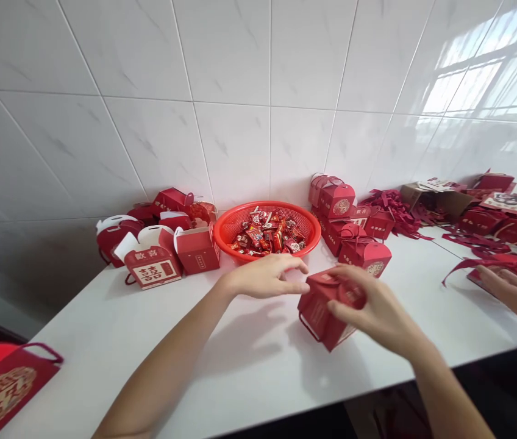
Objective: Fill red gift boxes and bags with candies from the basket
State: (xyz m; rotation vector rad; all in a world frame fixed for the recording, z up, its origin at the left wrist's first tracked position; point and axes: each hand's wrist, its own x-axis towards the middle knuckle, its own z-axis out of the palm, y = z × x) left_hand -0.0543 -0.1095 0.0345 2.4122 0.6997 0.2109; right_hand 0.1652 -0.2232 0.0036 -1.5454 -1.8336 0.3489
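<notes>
My right hand (377,308) grips a red gift box (317,305) by its top and side. The box is tilted just over the white table, its lid folded down and a dark red cord handle hanging along its lower side. To the left of this box is my left hand (270,275), fingers apart and holding nothing, its fingertips close to the box's top edge. I cannot tell if they touch it. Behind my left hand stands an orange-red plastic basket (227,244) full of red-wrapped candies (267,235).
Open-topped red boxes (155,262) stand at the left back. Closed boxes (337,200) are stacked right of the basket, against the tiled wall (231,146). Red ribbons (384,207) lie further right. A co-worker's hand (514,296) is by another red box. A large red bag or box (7,390) is front left.
</notes>
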